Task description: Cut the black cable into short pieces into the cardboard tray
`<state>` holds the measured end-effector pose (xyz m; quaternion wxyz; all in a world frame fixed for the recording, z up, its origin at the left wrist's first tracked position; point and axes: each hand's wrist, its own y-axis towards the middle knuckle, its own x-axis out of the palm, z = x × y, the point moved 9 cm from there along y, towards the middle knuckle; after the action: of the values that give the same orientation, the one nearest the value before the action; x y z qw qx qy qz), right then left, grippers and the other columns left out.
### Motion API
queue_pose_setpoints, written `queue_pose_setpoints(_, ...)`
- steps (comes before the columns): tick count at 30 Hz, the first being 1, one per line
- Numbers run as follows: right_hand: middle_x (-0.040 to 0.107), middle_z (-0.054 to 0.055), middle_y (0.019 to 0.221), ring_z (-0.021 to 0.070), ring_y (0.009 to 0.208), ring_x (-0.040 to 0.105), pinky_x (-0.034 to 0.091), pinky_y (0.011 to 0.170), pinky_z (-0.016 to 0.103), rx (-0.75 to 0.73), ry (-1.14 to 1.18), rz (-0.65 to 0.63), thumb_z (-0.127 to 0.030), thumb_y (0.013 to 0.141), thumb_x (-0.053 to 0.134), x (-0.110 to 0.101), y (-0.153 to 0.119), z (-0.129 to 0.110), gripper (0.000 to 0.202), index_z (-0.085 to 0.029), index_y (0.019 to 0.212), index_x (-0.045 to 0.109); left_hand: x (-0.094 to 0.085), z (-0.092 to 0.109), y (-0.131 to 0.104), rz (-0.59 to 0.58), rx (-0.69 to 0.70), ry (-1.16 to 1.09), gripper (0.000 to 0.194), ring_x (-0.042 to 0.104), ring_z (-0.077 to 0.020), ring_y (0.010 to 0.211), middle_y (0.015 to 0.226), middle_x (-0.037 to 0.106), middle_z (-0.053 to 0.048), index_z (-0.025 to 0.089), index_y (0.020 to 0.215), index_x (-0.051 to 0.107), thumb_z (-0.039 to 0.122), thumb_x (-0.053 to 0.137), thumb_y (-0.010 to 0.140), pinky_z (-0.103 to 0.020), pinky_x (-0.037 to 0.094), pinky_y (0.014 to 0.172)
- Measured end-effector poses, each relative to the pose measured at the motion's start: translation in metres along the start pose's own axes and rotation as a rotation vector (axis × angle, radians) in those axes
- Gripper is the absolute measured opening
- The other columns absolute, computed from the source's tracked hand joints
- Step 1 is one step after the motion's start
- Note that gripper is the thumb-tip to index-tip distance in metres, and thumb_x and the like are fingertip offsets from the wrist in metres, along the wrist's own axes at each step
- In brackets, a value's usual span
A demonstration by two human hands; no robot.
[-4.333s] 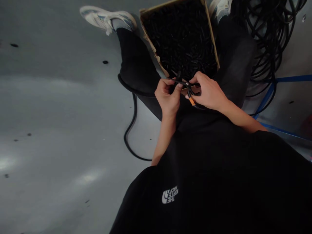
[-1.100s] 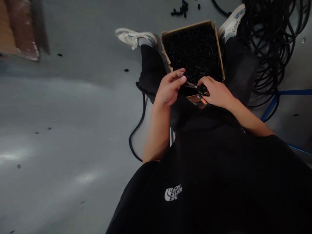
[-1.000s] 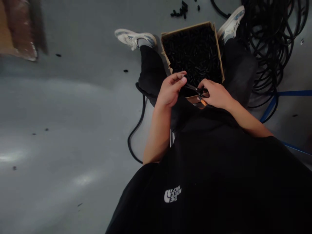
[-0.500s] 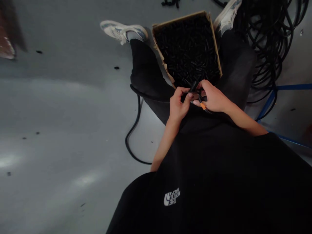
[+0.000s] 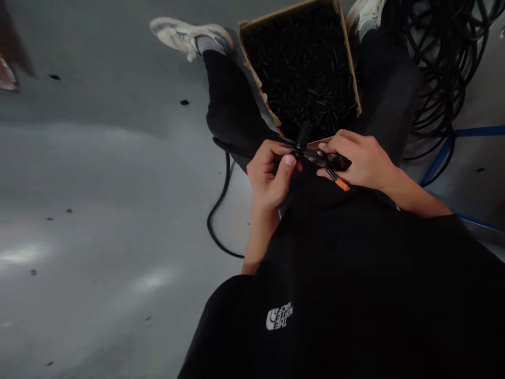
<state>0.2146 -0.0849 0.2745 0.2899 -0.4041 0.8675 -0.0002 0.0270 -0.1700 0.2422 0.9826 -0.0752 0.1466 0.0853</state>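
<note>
My left hand (image 5: 268, 173) is closed, its thumb and fingers pinching a black rubber hose (image 5: 224, 197), which loops from the floor past my left knee. My right hand (image 5: 357, 158) grips a pair of dark scissors (image 5: 315, 153), fingers around the handle. Their blades lie across the hose end at my left fingertips. Just beyond them a short ridged black tube piece (image 5: 303, 136) stands out, blurred. Below my right fingers juts a black stick-like part with an orange end (image 5: 341, 183); I cannot tell whether it belongs to the scissors.
Between my feet a cardboard box (image 5: 260, 84) holds many short black tube pieces. Coils of black hose (image 5: 445, 68) lie at the right, over blue floor tape (image 5: 479, 131). Small black scraps (image 5: 184, 102) are scattered on the grey floor (image 5: 118, 184).
My hands have moved apart, the left one leftward and the right one rightward. The scissors and the orange end now show more plainly. The view has shifted slightly.
</note>
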Motion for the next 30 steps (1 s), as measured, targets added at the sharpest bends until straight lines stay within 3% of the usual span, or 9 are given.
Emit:
queue_pose_setpoints(5, 0.068, 0.006, 0.113, 0.0288, 0.107, 0.073, 0.059, 0.093, 0.042, 0.009, 0.059, -0.038, -0.051, 0.09, 0.089, -0.006, 0.0, 0.007, 0.038, -0.026, 0.116, 0.078, 0.004, 0.0, 0.006, -0.102, -0.022, -0.074, 0.055, 0.075, -0.0245, 0.081, 0.079, 0.065, -0.003, 0.03, 0.103, 0.07, 0.085, 0.061, 0.105, -0.039, 0.064, 0.072)
queue_pose_setpoints(9, 0.07, 0.006, 0.112, 0.0285, 0.107, 0.071, 0.059, 0.094, 0.043, 0.028, 0.146, -0.066, -0.05, 0.087, 0.091, 0.006, 0.008, 0.021, 0.04, -0.027, 0.115, 0.075, 0.019, -0.022, 0.02, -0.213, -0.102, -0.193, 0.062, 0.066, -0.0198, 0.062, 0.068, 0.061, -0.001, 0.029, 0.095, 0.071, 0.09, 0.063, 0.101, -0.035, 0.059, 0.056)
queue_pose_setpoints(12, 0.07, 0.003, 0.1, 0.0259, 0.1, 0.069, 0.059, 0.09, 0.041, 0.071, 0.24, -0.061, -0.057, 0.088, 0.091, 0.025, 0.026, 0.052, 0.046, -0.025, 0.114, 0.07, 0.036, -0.055, 0.044, -0.26, -0.173, -0.268, 0.065, 0.061, -0.018, 0.054, 0.063, 0.058, -0.001, 0.028, 0.092, 0.072, 0.092, 0.064, 0.098, -0.033, 0.056, 0.05)
queue_pose_setpoints(15, 0.066, 0.0, 0.084, 0.0229, 0.086, 0.069, 0.06, 0.078, 0.038, 0.23, 0.307, -0.009, -0.066, 0.086, 0.094, 0.044, 0.054, 0.106, 0.054, -0.024, 0.106, 0.064, 0.056, -0.098, 0.082, -0.273, -0.257, -0.252, 0.063, 0.058, -0.0165, 0.053, 0.063, 0.058, -0.001, 0.026, 0.091, 0.072, 0.089, 0.069, 0.097, -0.03, 0.053, 0.05)
queue_pose_setpoints(18, 0.063, -0.003, 0.072, 0.0201, 0.069, 0.069, 0.059, 0.063, 0.033, 0.405, 0.354, -0.015, -0.067, 0.089, 0.094, 0.065, 0.083, 0.156, 0.056, -0.024, 0.101, 0.059, 0.075, -0.144, 0.123, -0.272, -0.372, -0.162, 0.056, 0.057, -0.0161, 0.057, 0.064, 0.058, -0.001, 0.024, 0.089, 0.07, 0.079, 0.074, 0.099, -0.028, 0.05, 0.054)
queue_pose_setpoints(21, 0.061, -0.004, 0.065, 0.0172, 0.059, 0.067, 0.055, 0.05, 0.025, 0.527, 0.363, -0.02, -0.064, 0.09, 0.096, 0.079, 0.105, 0.189, 0.057, -0.024, 0.098, 0.056, 0.088, -0.18, 0.149, -0.298, -0.502, -0.062, 0.047, 0.053, -0.014, 0.059, 0.066, 0.055, 0.0, 0.02, 0.089, 0.067, 0.063, 0.07, 0.108, -0.025, 0.042, 0.057)
queue_pose_setpoints(25, 0.061, -0.006, 0.061, 0.0149, 0.054, 0.067, 0.05, 0.044, 0.02, 0.565, 0.411, -0.066, -0.063, 0.09, 0.098, 0.089, 0.113, 0.205, 0.057, -0.024, 0.103, 0.058, 0.095, -0.204, 0.153, -0.384, -0.617, -0.026, 0.034, 0.044, -0.0107, 0.057, 0.067, 0.053, 0.001, 0.018, 0.087, 0.064, 0.04, 0.065, 0.113, -0.022, 0.033, 0.055)
queue_pose_setpoints(30, 0.063, -0.005, 0.063, 0.0162, 0.056, 0.067, 0.046, 0.044, 0.019, 0.605, 0.378, -0.151, -0.062, 0.09, 0.098, 0.095, 0.103, 0.213, 0.055, -0.023, 0.107, 0.064, 0.108, -0.215, 0.129, -0.531, -0.751, -0.199, 0.035, 0.04, -0.0086, 0.05, 0.062, 0.054, 0.001, 0.019, 0.078, 0.059, 0.029, 0.068, 0.11, -0.019, 0.031, 0.049)
